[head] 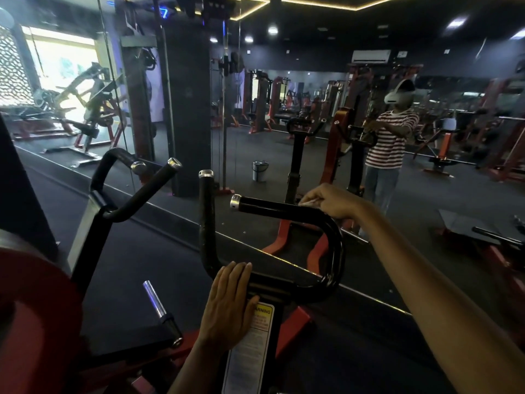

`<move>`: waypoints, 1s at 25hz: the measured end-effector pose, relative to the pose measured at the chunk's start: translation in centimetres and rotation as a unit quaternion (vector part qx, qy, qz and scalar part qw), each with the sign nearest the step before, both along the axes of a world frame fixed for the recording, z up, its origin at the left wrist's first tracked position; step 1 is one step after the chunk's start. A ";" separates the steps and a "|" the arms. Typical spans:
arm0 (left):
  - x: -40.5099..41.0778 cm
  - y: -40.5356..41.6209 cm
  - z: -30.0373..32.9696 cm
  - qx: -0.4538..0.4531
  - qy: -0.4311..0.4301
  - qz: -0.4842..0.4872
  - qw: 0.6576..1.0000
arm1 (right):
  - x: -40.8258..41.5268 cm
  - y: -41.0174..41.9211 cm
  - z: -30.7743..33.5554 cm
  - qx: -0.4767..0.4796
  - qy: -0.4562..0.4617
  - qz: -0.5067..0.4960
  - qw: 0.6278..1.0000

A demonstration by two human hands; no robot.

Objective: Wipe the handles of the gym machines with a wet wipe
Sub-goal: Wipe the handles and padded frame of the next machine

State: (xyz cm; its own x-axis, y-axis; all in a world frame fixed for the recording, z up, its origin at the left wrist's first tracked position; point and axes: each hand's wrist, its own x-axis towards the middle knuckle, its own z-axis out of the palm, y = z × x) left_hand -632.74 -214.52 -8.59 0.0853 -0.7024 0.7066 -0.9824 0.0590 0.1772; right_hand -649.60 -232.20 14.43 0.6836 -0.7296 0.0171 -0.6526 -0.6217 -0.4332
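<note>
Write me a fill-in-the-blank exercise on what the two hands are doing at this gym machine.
1. The right hand presses a white wet wipe on the horizontal black ____.
2. The left hand rests with straight fingers beside the yellow ____ label.
3. Each black handle ends in a ____ metal cap.
4. Ahead, the wall is a ____ that reflects the person.

Missing words: handle; warning; silver; mirror

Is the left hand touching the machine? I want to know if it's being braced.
Touching. The head view shows the left hand lying flat with straight fingers on the black handle bar frame, partly covering the warning label.
</note>
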 end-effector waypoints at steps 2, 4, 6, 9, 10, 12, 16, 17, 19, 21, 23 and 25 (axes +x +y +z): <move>0.0 -0.1 -0.1 -0.001 -0.001 -0.001 1.000 | -2.7 -0.5 -0.9 -0.005 0.014 -0.021 1.000; -0.1 -0.1 -0.1 0.000 0.001 0.000 1.000 | -5.3 -0.8 -2.3 -0.026 0.007 -0.037 0.999; -0.3 -0.2 -0.1 -0.003 0.010 0.001 1.000 | -7.1 -0.2 -3.8 -0.064 -0.089 -0.056 0.992; -0.5 -0.2 0.0 -0.009 0.021 0.003 1.000 | -7.8 2.6 -5.9 -0.180 -0.242 -0.093 0.949; -0.6 -0.1 0.1 -0.006 0.022 0.002 1.000 | -7.6 3.9 -6.8 -0.224 -0.244 -0.091 0.939; -0.6 -0.1 0.1 0.005 0.020 0.003 1.000 | -6.9 5.8 -8.8 -0.288 -0.197 -0.089 0.933; -0.6 0.0 0.0 0.028 0.023 0.006 0.999 | -5.4 7.0 -10.4 -0.346 -0.160 -0.117 0.917; -0.5 0.1 -0.1 0.029 0.025 0.005 0.999 | -4.7 7.3 -10.6 -0.341 -0.175 -0.129 0.915; -0.5 0.2 -0.1 0.026 0.027 0.003 0.999 | -3.2 8.6 -11.3 -0.280 -0.251 -0.166 0.912; -0.6 0.1 0.1 0.020 0.026 0.002 0.999 | -1.8 9.5 -12.0 -0.212 -0.351 -0.216 0.886; -0.7 0.0 0.2 0.017 0.020 0.003 1.000 | -0.7 9.0 -11.7 -0.177 -0.426 -0.263 0.848; -0.5 0.0 0.1 0.018 0.017 0.004 1.000 | 0.4 8.2 -10.5 -0.169 -0.448 -0.263 0.837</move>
State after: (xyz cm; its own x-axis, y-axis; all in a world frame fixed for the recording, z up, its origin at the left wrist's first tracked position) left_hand -633.25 -214.50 -8.46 0.1154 -0.7259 0.6781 -0.9761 0.0437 0.2129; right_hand -649.22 -224.00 3.93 -0.1298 -0.7753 0.6180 -0.3823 -0.5360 -0.7527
